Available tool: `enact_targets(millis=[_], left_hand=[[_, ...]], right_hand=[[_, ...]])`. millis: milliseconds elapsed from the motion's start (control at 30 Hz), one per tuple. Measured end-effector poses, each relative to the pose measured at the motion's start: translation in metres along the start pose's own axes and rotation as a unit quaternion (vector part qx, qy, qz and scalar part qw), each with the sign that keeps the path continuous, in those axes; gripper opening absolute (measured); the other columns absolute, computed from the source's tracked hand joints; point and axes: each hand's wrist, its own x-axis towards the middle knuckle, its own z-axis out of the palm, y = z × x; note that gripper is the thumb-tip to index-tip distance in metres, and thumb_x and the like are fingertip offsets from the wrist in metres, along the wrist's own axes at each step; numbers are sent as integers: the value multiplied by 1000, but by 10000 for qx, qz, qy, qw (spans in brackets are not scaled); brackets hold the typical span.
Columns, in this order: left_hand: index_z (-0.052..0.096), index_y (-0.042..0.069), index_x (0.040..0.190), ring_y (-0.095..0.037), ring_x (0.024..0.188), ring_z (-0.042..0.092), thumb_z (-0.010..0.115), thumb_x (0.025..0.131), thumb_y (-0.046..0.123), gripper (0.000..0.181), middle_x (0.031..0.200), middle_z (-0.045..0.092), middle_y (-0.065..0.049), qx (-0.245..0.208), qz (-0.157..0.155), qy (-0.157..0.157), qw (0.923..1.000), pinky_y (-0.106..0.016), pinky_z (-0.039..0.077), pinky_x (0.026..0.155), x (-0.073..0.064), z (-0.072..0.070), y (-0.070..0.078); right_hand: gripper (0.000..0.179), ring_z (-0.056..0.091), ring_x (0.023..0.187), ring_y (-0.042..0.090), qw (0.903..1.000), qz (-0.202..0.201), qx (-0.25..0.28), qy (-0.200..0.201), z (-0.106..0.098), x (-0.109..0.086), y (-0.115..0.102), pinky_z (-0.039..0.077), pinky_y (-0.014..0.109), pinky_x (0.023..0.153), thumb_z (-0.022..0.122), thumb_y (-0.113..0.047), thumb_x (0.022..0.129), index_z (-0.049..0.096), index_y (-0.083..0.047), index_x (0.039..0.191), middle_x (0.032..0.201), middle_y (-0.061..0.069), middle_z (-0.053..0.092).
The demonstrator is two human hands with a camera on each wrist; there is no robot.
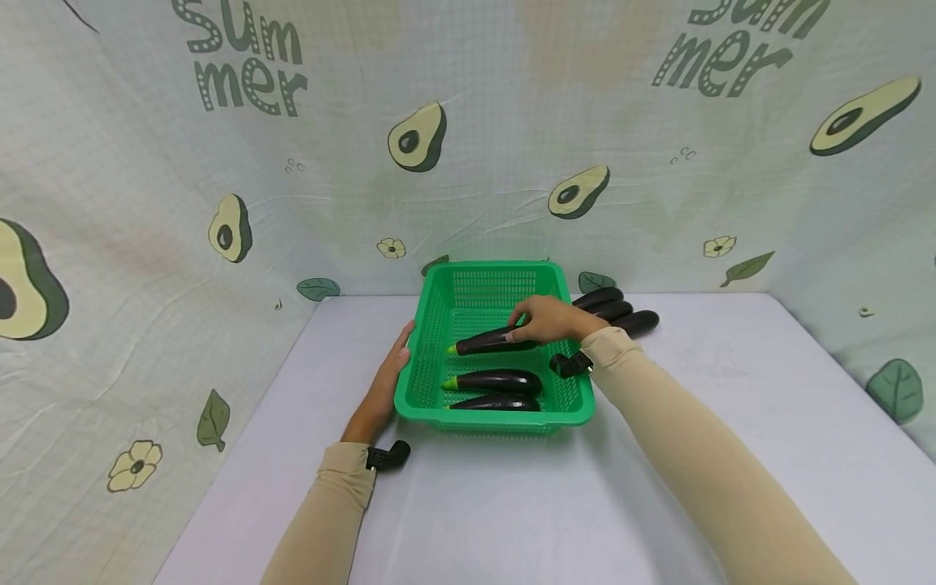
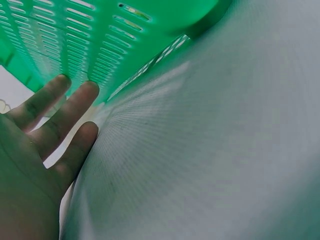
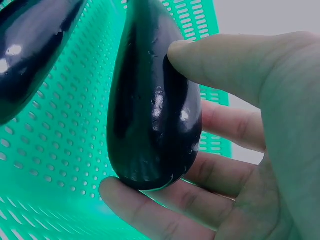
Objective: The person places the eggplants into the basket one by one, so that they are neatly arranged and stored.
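Observation:
My right hand (image 1: 547,318) holds a dark purple eggplant (image 1: 488,340) inside the green plastic basket (image 1: 585,406), its green stem end pointing left. In the right wrist view the thumb lies across the top of that eggplant (image 3: 152,100) and the other fingers curl beneath its round end. Two more eggplants lie along the near side of the basket, a whole one (image 1: 500,381) and another (image 1: 497,403) partly hidden by the front rim. My left hand (image 1: 385,382) rests against the basket's left side; its fingers (image 2: 75,110) are extended along the slotted wall in the left wrist view.
Several eggplants (image 1: 638,323) lie on the white table (image 1: 731,390) beyond the basket's right side, partly behind my right wrist. A pale cloth (image 1: 497,97) printed with avocados and leaves hangs behind the table and at both sides.

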Motion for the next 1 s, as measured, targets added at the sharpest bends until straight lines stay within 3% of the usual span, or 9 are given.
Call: enact_targets(millis=[500, 1000], left_hand=[[13, 31, 162, -16, 151, 7, 22, 110, 40, 54, 166, 12, 6, 34, -28, -36, 10000, -53, 7, 118, 2, -2, -3], [14, 29, 163, -18, 151, 7, 22, 110, 38, 54, 166, 12, 3, 34, -59, -18, 10000, -53, 7, 118, 1, -2, -3]], right_hand=[[38, 68, 80, 22, 9999, -33, -109, -51, 4, 1, -1, 55, 35, 68, 69, -29, 96, 67, -3, 125, 119, 17, 67], [39, 70, 82, 29, 9997, 14, 206, -108, 4, -2, -2, 57, 37, 72, 65, -26, 100, 63, 0, 128, 115, 19, 69]])
